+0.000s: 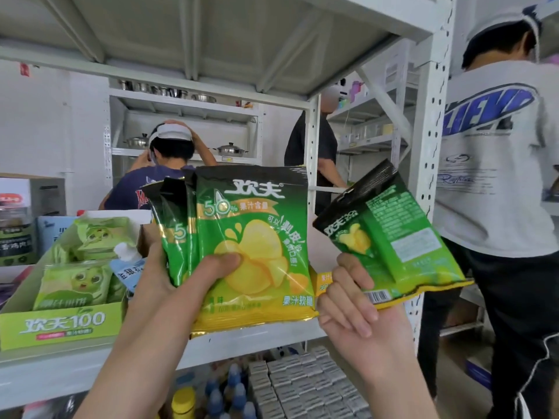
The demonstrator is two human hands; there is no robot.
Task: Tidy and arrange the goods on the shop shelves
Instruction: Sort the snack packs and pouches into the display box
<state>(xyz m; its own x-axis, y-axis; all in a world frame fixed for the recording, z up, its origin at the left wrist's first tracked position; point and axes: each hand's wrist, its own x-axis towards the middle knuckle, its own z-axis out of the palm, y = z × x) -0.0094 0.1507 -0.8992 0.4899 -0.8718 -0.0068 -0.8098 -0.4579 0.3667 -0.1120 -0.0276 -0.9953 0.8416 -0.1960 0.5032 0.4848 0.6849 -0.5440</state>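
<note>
Green gummy packets (254, 246) are gripped as a bunch by the left hand (169, 276) above the white shelf (257, 340); 1 tilted packet (393, 237) is pinched at its bottom edge by the right hand (354, 303).

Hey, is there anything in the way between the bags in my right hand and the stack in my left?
Nothing visible. The right hand holds its bags beside the stack gripped by the left hand, with open air between them. A yellow box sits lower, behind that gap, on the shelf.
</note>
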